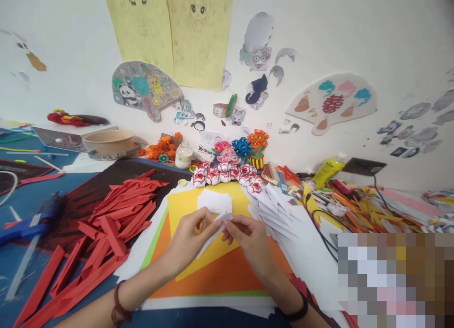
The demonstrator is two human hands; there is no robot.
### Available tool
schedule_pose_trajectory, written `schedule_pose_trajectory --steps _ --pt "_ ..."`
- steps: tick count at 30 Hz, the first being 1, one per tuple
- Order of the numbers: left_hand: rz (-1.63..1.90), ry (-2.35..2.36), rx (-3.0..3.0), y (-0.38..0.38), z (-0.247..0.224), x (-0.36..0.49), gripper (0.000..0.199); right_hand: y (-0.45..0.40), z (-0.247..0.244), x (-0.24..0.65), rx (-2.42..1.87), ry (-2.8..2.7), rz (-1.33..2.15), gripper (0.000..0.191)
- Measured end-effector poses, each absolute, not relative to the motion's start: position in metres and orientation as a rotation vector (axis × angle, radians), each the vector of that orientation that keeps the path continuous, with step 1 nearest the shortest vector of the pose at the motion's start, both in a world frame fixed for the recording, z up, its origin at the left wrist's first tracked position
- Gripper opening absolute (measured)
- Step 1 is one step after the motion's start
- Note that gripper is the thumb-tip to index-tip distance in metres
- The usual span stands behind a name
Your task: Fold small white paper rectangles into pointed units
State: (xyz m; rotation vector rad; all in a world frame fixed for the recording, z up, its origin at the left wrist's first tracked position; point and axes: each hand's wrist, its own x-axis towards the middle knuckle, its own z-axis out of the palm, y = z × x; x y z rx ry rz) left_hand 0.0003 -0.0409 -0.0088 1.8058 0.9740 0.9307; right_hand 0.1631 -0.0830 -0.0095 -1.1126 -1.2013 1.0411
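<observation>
Between my two hands is a narrow strip of white paper, its upper end bent over. My left hand pinches it between thumb and forefinger. With the fingertips of my right hand I grip the folded end from the other side. Just beyond lies a small stack of white paper pieces on a yellow sheet. Under that are an orange sheet and green and white sheets. Many folded white strips fan out to the right of my right hand.
Folded red paper strips pile up on the left, beside a blue glue gun. Red-and-white paper pieces line the back, near pipe-cleaner flowers and a white-capped bottle. A yellow bottle and paper scraps lie right.
</observation>
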Motion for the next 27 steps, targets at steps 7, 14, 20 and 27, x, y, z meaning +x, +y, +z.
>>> schedule_pose_trajectory --steps 7,14,20,27 --pt "0.920 0.943 1.729 -0.0375 -0.0101 -0.0002 0.038 -0.0811 -0.0098 0.1656 -1.081 -1.242 1.082 0.024" --pt "0.929 0.921 1.619 -0.0383 -0.0076 0.0003 0.040 -0.0819 -0.0056 0.1668 -1.040 -1.267 1.111 0.021" --pt "0.934 0.895 1.581 -0.0386 -0.0074 0.0010 0.041 -0.0832 -0.0020 0.1662 -1.054 -1.297 1.107 0.023" --pt "0.935 0.892 1.547 -0.0396 -0.0054 0.0007 0.041 -0.0838 -0.0012 0.1655 -1.068 -1.306 1.105 0.024"
